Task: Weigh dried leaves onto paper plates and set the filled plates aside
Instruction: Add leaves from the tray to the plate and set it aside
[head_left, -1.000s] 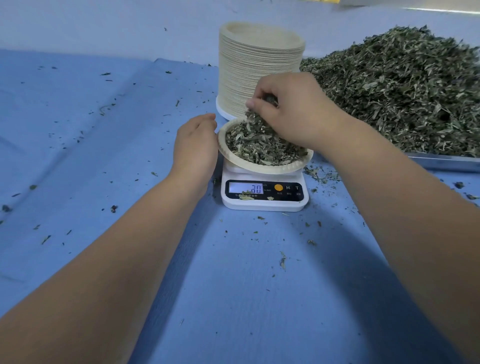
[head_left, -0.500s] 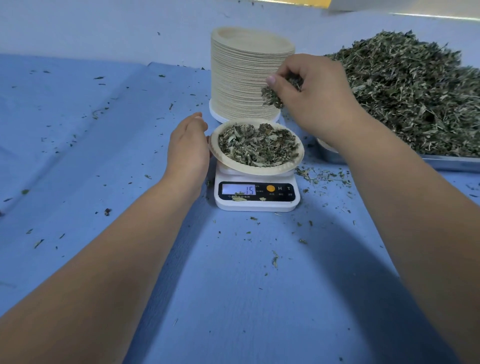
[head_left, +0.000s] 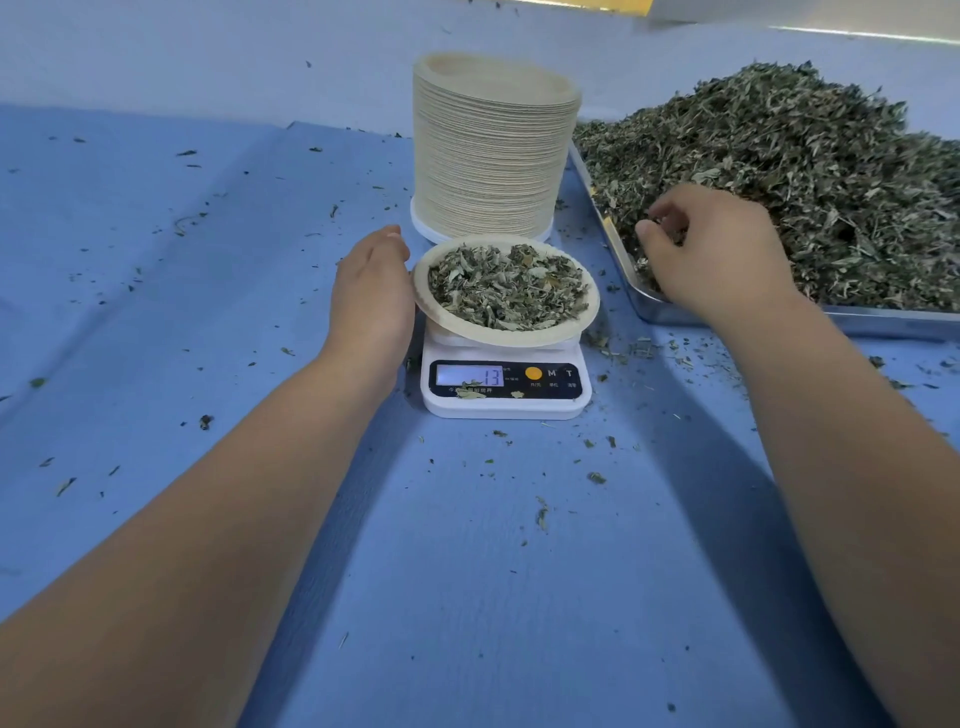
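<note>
At centre, the plate (head_left: 519, 340) on the scale (head_left: 519, 408) is touched by the left hand (head_left: 371, 291), fingers straight. At upper right, the right hand (head_left: 722, 254) is curled over the leaves (head_left: 831, 182); whether anything is grasped cannot be told.

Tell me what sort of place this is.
Probably a small herb-portioning workbench: a digital scale bearing a filled plate, a tall stack of paper plates behind it, and a metal tray heaped with dried leaves, on blue cloth.
</note>
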